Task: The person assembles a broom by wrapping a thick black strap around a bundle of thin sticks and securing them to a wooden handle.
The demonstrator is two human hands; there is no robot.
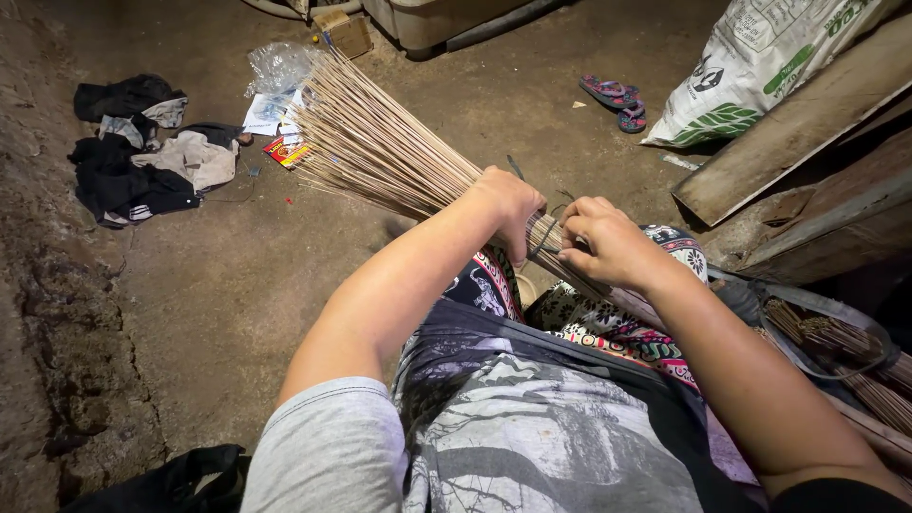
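Head view: person sits on a dirt floor (237, 285), a bundle of thin dry sticks (380, 142) lying across the lap and fanning out toward 11 o'clock, tips reaching the litter near the top of the frame. Left hand (508, 204) wraps over the neck of the bundle where the sticks pack tight, fingers curled down round it, closed firm on it. Right hand (603, 242) sits just beside it at 3 o'clock, fingertips pinched on what looks like a dark thin cord (549, 235) looping round the same neck; exact grip on the cord is partly hidden. Bundle looks light, each stick stiff but snappable, loose at the fan end and likely to slide apart if held there. Best hold is the tight neck or the butt end under the right wrist, squeezing round the whole girth. Patterned cloth (617, 332) covers the lap. More sticks in a strap (836, 342) lie at 4 o'clock. Pile of dark clothes (142, 161) at 10 o'clock, pair of sandals (617, 100) at 1 o'clock, white printed sack (760, 66) at 2 o'clock, wooden planks (807, 133) below it.
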